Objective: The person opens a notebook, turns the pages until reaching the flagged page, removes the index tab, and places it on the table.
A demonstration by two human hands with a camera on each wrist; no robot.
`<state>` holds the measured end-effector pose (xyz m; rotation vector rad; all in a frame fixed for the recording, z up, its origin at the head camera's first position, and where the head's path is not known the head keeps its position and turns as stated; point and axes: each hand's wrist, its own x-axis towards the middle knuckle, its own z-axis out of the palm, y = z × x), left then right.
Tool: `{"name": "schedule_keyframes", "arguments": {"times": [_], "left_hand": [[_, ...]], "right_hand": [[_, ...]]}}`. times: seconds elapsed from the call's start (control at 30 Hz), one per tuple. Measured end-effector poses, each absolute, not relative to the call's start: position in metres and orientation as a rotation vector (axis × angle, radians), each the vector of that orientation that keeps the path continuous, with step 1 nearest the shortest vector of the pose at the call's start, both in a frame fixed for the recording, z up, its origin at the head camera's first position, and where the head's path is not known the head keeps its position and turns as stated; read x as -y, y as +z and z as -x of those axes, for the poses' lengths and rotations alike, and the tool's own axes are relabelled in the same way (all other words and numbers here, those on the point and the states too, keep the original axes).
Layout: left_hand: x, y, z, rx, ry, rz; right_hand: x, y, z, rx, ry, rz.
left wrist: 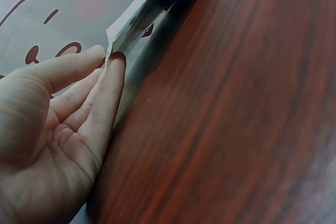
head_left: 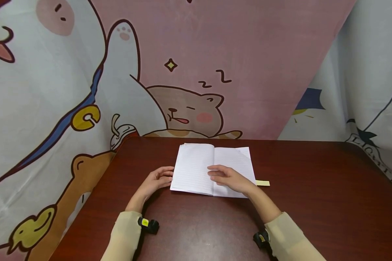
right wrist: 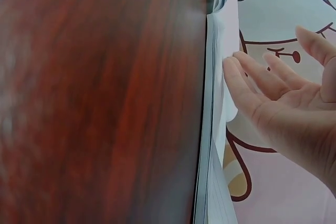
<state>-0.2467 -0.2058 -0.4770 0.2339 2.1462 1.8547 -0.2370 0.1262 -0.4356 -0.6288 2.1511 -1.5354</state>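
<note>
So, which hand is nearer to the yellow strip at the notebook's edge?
Right. The right hand is mostly over the right half of the open notebook, to the left of the yellow strip; the left hand is at the notebook's opposite edge.

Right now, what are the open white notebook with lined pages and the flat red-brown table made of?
The open white lined notebook looks like matte paper: thin, layered page edges show in the right wrist view. The flat red-brown table looks like shiny wood, with streaky grain and pale glare, but could be a wood-look coating.
</note>
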Motion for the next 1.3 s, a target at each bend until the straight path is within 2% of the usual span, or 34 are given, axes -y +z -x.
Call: {"name": "schedule_keyframes", "arguments": {"times": [1.3], "left_hand": [[0.208,-0.48,0.246,-2.136,1.851,-0.276]], "right_hand": [[-0.17,-0.423,0.241,-2.395,-1.722,0.502]]}}
